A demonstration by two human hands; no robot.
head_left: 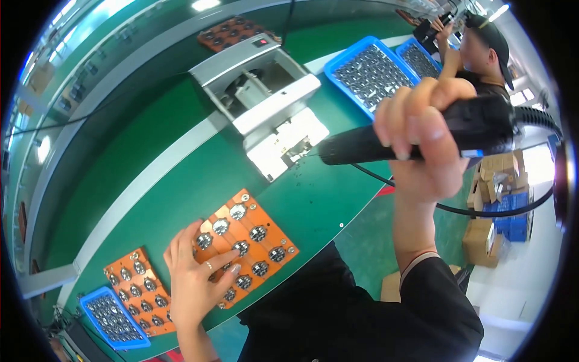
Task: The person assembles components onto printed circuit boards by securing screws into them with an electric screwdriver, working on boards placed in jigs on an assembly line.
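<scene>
My right hand [425,130], raised at the right, is wrapped round a black electric screwdriver [356,146]. The cable leaves its back end, and its thin bit points left at the front of a grey and white screw feeder [280,99]. Whether the bit touches the feeder's outlet, I cannot tell. Lower down, my left hand [196,271] rests with fingers spread on an orange fixture board [274,229]. Rows of round metal parts [258,233] sit in this board. My fingertips touch or hover at parts in its middle and left; the palm hides some of them.
Left of my hand lies a second filled orange board [131,294], beside a blue tray [90,295] of small metal parts. More blue trays [332,75] of parts stand at the far right, near a co-worker [488,51]. Another orange board [208,39] lies behind the feeder. Cardboard boxes [482,241] stand right.
</scene>
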